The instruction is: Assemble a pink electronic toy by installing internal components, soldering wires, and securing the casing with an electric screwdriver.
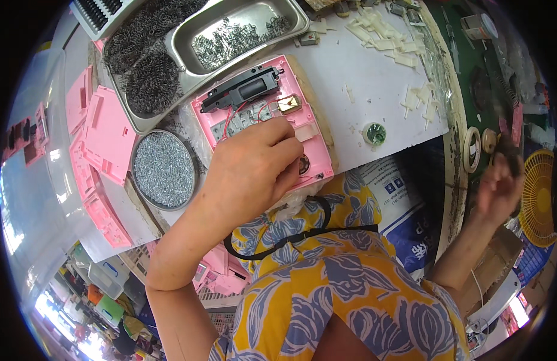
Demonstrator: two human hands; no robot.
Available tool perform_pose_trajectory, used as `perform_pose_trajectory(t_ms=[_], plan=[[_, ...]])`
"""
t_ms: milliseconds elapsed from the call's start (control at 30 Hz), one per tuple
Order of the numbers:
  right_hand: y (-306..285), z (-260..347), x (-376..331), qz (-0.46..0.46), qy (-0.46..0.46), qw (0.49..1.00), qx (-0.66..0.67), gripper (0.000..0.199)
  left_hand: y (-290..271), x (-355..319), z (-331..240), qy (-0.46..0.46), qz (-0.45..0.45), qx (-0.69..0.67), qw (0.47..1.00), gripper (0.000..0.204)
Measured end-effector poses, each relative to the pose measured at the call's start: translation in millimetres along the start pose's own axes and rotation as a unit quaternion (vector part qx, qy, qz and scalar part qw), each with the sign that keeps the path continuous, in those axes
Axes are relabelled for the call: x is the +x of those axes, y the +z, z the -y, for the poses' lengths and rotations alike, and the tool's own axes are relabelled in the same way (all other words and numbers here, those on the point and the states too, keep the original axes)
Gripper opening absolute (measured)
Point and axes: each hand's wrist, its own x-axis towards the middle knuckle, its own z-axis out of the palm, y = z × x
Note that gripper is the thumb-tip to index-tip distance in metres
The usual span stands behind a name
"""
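A pink plastic casing [323, 150] lies open in front of me, with a black part [251, 89], a small gold-coloured metal box [289, 104], red wires and a round dark part [303, 163] inside. My left hand [254, 165] rests over the lower part of the casing. Its fingers are curled together, and what the fingertips hold is hidden. Out to the right my right hand [498, 189] is raised beside the table's edge, blurred by motion. A dark shape [508, 153] shows at its fingers, too smeared to name.
A metal tray [176, 45] holds many dark and silver springs. A round tin [191, 180] full of small screws stands left of the casing. Pink panels [110, 135] lie farther left. White plastic pieces [383, 42] and a small green-filled cup [374, 133] sit to the right.
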Motion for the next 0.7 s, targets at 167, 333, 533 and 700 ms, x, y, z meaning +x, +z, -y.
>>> perform_pose_trajectory(t_ms=[167, 333, 533, 700], plan=[[120, -72, -30, 0.212, -0.017, 0.962, -0.172, 0.036, -1, 2, 1, 0.005, 0.005, -0.008, 1.000, 0.016], [162, -83, -38, 0.327, 0.055, 0.916, -0.224, 0.020, -3, 1, 1, 0.002, 0.001, -0.030, 1.000, 0.017], [172, -92, -30, 0.422, -0.023, 0.866, -0.268, 0.016, -1, 2, 3, 0.023, -0.002, -0.011, 1.000, 0.018], [175, -92, -26, 0.454, -0.064, 0.841, -0.288, 0.017, -1, 0, 2, 0.018, -0.001, -0.003, 1.000, 0.019]])
